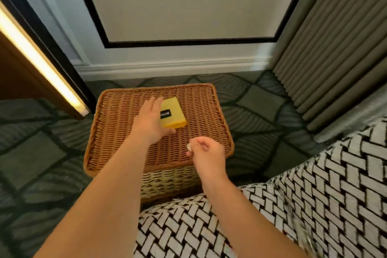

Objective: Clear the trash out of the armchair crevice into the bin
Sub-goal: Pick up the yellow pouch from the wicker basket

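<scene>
Left hand: our left hand [150,119] reaches forward with fingers straight and thumb spread, at the left edge of a flat yellow cardboard box with a black label [174,114]. Blur keeps us from telling whether it touches the box.
Right hand: our right hand [206,153] is curled and pinches a small pale crumpled scrap [190,147] between thumb and fingertips.
Trash: the scrap hangs over the near right part of the brown woven wicker lid [117,132], well clear of the black-and-white herringbone armchair [293,195] at our lower right.
Bin: we take the paler wicker basket [167,182] under the lid for the bin. It stands on the dark patterned carpet [41,153], and the lid covers it fully.
Box axis: the yellow box lies on the middle of the lid, its long side running away from us and leaning slightly towards the near right.
Key relation: the yellow box sits beyond and left of the scrap. Our left hand is right beside it, our right hand apart from it.
Next move: we judge that the box must come off and the lid must lift before the scrap can drop in.
</scene>
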Demonstrator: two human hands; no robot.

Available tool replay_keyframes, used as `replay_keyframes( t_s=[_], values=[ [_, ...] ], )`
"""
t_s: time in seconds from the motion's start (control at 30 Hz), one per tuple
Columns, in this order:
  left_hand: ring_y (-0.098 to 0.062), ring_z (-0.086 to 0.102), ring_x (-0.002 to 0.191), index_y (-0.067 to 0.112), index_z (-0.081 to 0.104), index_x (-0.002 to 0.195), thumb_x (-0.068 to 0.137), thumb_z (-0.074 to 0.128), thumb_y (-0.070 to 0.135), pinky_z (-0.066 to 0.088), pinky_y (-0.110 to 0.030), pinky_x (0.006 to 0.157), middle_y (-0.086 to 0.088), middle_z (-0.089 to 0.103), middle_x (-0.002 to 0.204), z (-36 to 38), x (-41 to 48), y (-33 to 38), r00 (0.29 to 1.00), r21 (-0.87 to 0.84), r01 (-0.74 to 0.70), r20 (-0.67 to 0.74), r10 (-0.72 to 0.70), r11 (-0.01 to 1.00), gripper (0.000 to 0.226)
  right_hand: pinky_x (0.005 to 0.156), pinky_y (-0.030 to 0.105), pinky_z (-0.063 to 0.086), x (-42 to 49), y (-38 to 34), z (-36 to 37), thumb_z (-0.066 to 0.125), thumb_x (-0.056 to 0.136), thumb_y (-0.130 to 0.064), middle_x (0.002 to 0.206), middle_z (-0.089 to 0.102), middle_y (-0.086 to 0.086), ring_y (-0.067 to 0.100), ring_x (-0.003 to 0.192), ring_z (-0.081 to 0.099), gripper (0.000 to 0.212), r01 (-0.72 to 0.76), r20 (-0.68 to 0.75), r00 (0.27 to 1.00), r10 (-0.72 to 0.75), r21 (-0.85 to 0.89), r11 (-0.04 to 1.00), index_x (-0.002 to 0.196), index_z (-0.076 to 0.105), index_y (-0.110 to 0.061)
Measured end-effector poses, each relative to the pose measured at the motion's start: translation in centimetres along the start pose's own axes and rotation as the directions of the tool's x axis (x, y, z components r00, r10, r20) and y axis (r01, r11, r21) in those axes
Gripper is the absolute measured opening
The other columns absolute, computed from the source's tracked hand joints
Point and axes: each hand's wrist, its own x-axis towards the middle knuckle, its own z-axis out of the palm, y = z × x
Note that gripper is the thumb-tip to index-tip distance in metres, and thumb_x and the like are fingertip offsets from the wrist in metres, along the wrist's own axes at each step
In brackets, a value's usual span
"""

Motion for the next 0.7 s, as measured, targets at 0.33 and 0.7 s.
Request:
replay_keyframes(
  t_s=[0.33, 0.7],
  values=[
    [-0.031, 0.017, 0.138, 0.021, 0.011, 0.146, 0.06, 0.072, 0.066, 0.02, -0.054, 0.111, -0.009, 0.02, 0.149, 0.6, 0.8, 0.2, 0.991, 0.254, 0.061, 0.103, -0.089, 0.965, 0.115, 0.057, 0.008, 0.04, 0.3, 0.5, -0.3, 0.053, 0.093, -0.02, 0.08, 0.067, -0.007, -0.001, 0.071, 0.061, 0.014, -0.058, 0.002, 0.998, 0.058, -0.004, 0.998, 0.094, 0.066, -0.021],
    [-0.032, 0.038, 0.122, 0.019, 0.02, 0.134, 0.063, 0.069, 0.064, 0.038, -0.049, 0.1, -0.011, 0.04, 0.133, 0.0, -5.7, -1.4, 0.959, -0.155, 0.241, 0.188, -0.211, 0.958, 0.097, 0.052, 0.017, 0.044, -1.5, -0.3, -0.9, 0.053, 0.091, -0.01, 0.083, 0.067, 0.005, 0.007, 0.059, 0.056, 0.013, -0.06, -0.052, 0.997, 0.062, 0.042, 0.997, 0.102, 0.058, -0.016]
  ],
)
